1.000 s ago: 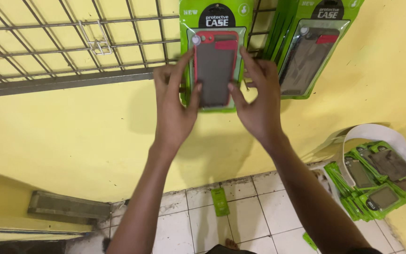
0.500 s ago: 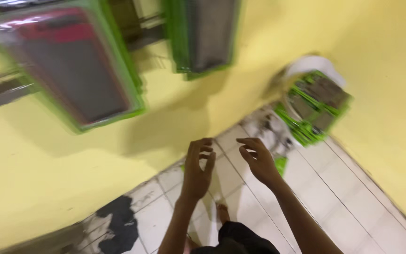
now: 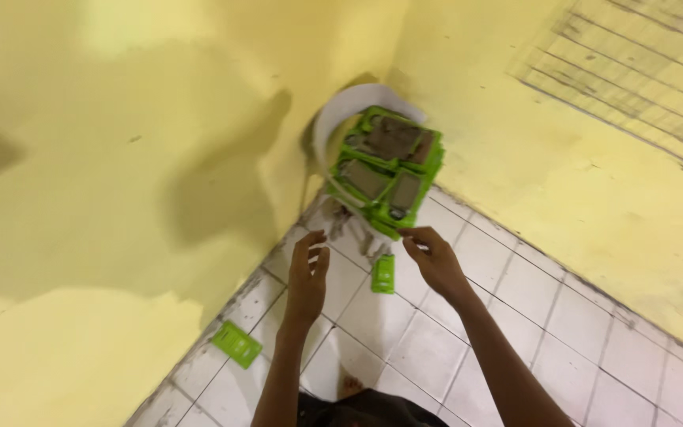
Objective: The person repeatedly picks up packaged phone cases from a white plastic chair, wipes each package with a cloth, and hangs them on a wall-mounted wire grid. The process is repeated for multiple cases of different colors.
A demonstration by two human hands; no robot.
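Hands empty as I read it, left hand (image 3: 307, 273) and right hand (image 3: 434, 259) fingers loosely spread, green packaged cases (image 3: 385, 168) stacked in white bucket (image 3: 340, 111) ahead, loose green packets (image 3: 383, 273) on tiled floor (image 3: 563, 316).

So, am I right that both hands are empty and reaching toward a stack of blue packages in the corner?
Not quite: the head view shows the packages are green, not blue. The rest holds: the left hand and right hand are empty, reaching toward the corner stack.
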